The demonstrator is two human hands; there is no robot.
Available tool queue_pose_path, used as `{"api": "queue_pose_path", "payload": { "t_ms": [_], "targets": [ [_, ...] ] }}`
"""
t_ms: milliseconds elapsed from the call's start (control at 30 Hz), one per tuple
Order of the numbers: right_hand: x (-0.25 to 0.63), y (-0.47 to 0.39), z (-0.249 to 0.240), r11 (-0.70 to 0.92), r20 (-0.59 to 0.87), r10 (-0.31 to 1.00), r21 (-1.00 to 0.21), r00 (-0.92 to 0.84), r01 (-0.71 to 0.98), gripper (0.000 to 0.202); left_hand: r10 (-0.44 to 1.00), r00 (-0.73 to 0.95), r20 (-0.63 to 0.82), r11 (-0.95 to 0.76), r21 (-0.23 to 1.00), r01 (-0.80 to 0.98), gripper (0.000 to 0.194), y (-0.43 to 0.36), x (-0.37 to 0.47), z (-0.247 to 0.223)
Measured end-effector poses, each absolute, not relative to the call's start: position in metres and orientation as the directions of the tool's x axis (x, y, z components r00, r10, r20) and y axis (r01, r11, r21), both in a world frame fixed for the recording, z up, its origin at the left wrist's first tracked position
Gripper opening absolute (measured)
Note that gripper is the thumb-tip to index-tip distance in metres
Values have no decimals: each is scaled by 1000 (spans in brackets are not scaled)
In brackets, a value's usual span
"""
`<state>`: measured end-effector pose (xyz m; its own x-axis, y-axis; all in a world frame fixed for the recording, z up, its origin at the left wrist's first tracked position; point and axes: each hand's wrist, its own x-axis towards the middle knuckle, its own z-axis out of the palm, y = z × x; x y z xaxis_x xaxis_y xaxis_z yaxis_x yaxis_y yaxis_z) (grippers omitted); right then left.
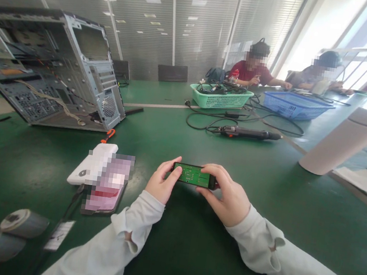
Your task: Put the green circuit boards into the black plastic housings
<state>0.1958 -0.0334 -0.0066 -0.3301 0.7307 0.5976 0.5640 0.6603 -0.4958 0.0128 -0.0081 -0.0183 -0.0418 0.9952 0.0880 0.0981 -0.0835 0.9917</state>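
Your board (192,175) is front and center over the tabletop (157,129), contact unclear: your left hand (161,183) has its grip pinching the left end, thumb on the green face, and your right hand (226,195) has its grip pinching the right end. Phone (103,202) and power bank (93,165) sit to your left; the screwdriver (248,133) lies beyond the board, right, near the green basket (221,101).

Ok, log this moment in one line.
left hand: holds circuit board by left end | right hand: holds its right end | electric screwdriver: lies on table | computer case: open-sided
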Motion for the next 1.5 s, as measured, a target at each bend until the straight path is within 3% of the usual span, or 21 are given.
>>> {"api": "queue_pose_path", "payload": {
  "t_ms": [67,133,200,267,400,467,533,633,767,867,1000,1100,1133,1200,1267,1333,1400,1500],
  "targets": [
    [194,-36,-6,603,553,784,-568,-283,560,21,997,-30,74,-72,994,85,38,-9,13,-17],
    [192,-38,-6,483,447,873,-739,-195,470,26,998,-16,65,-64,997,52,40,-12,14,-15],
    [191,-37,-4,298,273,954,-914,-126,274,37,997,5,78,-78,997,29,44,-15,16,-12],
    [192,-35,0,68,58,990,-995,-129,76,47,994,40,105,-106,994,39,47,-18,18,-9],
    [195,-30,9,-418,-384,878,-906,-285,-70,41,990,85,108,-116,989,91,34,-21,19,-5],
    [195,-30,13,-584,-522,773,-807,-361,-84,29,988,77,131,-142,977,161,24,-22,18,-3],
    [193,-31,16,-688,-599,686,-719,-412,-101,30,983,67,174,-185,950,251,23,-22,15,-1],
    [192,-32,15,-740,-612,636,-655,-469,-149,40,987,20,159,-157,939,305,31,-20,13,0],
    [194,-31,12,-707,-512,651,-678,-560,-201,44,994,-28,-105,109,969,223,39,-16,12,-3],
    [194,-31,14,-686,-473,684,-676,-555,-269,44,984,-13,-179,178,968,179,42,-13,13,-5],
    [192,-31,15,-608,-432,787,-668,-442,-430,27,996,-32,-85,88,990,109,39,-15,18,-11],
    [192,-30,11,-551,-378,831,-657,-408,-514,25,983,11,182,-180,955,236,48,-22,21,-13],
    [192,-30,9,-542,-355,836,-658,-420,-523,30,958,59,281,-282,886,367,49,-24,21,-13],
    [192,-30,7,-540,-323,830,-668,-455,-511,35,854,221,471,-503,638,584,45,-28,19,-10],
    [192,-30,5,-562,-330,810,-672,-485,-481,31,692,382,613,-680,375,630,35,-30,16,-5],
    [192,-30,6,-594,-362,788,-657,-498,-463,25,547,478,688,-771,191,608,30,-31,13,1],
    [192,-30,7,-623,-382,770,-624,-512,-471,23,470,519,714,-796,89,598,31,-31,12,5],
    [193,-30,10,-652,-372,750,-556,-547,-516,25,411,534,739,-819,43,572,37,-32,14,9]
  ]
}}
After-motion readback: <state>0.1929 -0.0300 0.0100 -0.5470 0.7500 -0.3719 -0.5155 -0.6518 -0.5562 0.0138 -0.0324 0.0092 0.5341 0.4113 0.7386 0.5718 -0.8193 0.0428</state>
